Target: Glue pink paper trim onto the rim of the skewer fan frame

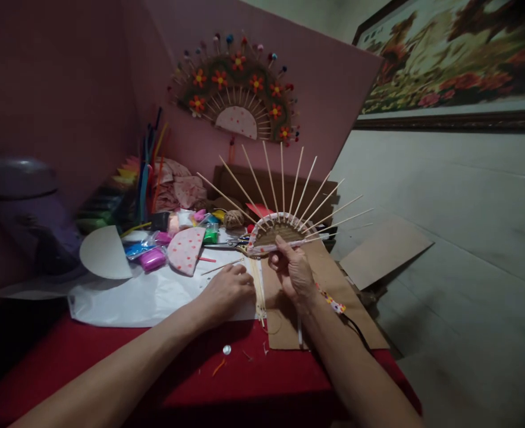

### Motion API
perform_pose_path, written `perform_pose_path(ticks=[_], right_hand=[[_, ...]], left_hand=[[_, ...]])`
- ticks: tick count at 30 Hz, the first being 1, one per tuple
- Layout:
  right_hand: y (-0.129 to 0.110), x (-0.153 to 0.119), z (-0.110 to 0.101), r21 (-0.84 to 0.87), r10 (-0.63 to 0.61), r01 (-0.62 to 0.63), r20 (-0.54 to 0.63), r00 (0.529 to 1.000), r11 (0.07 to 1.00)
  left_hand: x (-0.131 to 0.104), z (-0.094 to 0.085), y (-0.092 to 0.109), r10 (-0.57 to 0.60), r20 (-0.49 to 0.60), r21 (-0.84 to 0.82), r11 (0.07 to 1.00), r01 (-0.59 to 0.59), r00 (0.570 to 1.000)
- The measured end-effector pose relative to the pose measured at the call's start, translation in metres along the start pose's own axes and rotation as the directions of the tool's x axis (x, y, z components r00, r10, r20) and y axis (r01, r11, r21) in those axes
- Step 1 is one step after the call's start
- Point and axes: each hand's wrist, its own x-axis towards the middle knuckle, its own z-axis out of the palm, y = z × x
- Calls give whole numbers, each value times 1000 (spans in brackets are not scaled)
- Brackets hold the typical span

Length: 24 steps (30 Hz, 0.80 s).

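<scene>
My right hand pinches the lower edge of a half-round cardboard fan base, thumb in front. White fabric with coloured dots borders this base. Thin wooden sticks fan out from its curved edge, with several spread upward and to the right. Beside a bundle of loose sticks on the table, my left hand rests low with its fingers curled down. Its fingertips are hidden, so what they hold, if anything, cannot be seen. Scissors lie behind the hands.
A dotted half-circle, a plain white half-circle and bright clay packets lie left. Brown cardboard lies under my right arm on the red cloth. A finished decorated fan hangs on the pink board behind.
</scene>
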Motion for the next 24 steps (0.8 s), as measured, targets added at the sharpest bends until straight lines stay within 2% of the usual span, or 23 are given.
perform_pose_path(ticks=[3, 7, 10, 14, 17, 19, 20, 21, 22, 23, 24], right_hand=[[9, -1, -8, 25, 14, -13, -52, 999, 1000], [13, -2, -12, 19, 28, -27, -47, 999, 999], [11, -2, -12, 1, 16, -15, -57, 998, 1000], [9, -1, -13, -14, -3, 2, -78, 997, 1000], [10, 0, -14, -36, -26, 23, -95, 995, 999], [10, 1, -15, -58, -49, 42, -124, 991, 997], [10, 1, -15, -67, -57, 48, -138, 989, 997], [10, 1, -15, -74, -62, 51, -147, 987, 996], [10, 0, -15, -77, -64, 53, -149, 987, 996], [10, -1, -14, -77, -62, 51, -144, 988, 996], [10, -2, -13, -70, -58, 49, -133, 990, 996]], left_hand=[[5, 7, 4, 145, 111, 189, 968, -164, 983], [8, 9, 5, 255, 188, 282, 911, -301, 948], [11, 7, 5, 279, 211, 291, 897, -333, 937], [12, -7, 6, 309, 226, 232, 904, -359, 924], [9, -21, 7, 284, 153, 105, 948, -302, 946], [6, -30, 8, 214, 47, -80, 974, -210, 976], [6, -34, 9, 132, -25, -206, 969, -134, 991], [7, -38, 10, -3, -130, -347, 937, -42, 991], [8, -43, 11, -183, -243, -481, 875, 45, 953], [11, -47, 11, -380, -338, -605, 788, 110, 861], [14, -52, 10, -547, -404, -714, 689, 121, 734]])
